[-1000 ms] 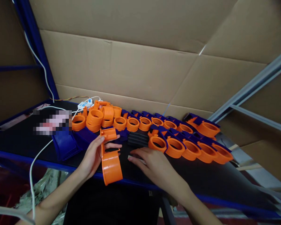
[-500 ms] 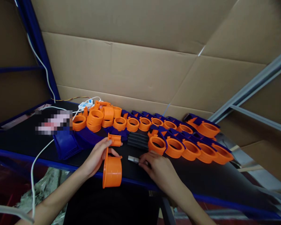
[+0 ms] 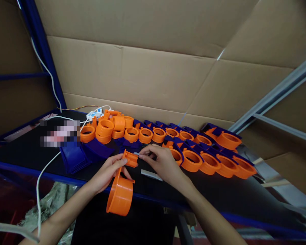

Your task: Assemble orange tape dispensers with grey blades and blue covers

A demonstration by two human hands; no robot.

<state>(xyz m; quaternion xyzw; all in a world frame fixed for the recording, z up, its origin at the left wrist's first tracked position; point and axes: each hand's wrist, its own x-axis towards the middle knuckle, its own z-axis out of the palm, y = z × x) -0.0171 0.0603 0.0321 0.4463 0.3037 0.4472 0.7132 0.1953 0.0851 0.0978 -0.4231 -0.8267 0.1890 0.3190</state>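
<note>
My left hand (image 3: 109, 174) is closed round the narrow upper part of an orange plastic tape dispenser (image 3: 122, 197), whose wide ring hangs downward over the table's front edge. Between the fingertips of my right hand (image 3: 165, 162) is a small serrated metal blade (image 3: 136, 153), held at the dispenser's upper end. Whether the blade touches the plastic, I cannot tell. Below my right fingers a flat silver metal strip (image 3: 151, 175), perhaps a stack of blades, lies on the black tabletop (image 3: 173, 187).
Orange dispensers with dark blue parts (image 3: 210, 162) stand in two rows at the right. A pile of orange rings (image 3: 105, 128) is behind my left hand, beside folded blue sheets (image 3: 73, 156). A white power strip (image 3: 94, 114) and cables lie at back left.
My right hand has risen from the metal strip to the dispenser's upper end with a blade in its fingers. My left hand has tilted the dispenser and shifted slightly right.
</note>
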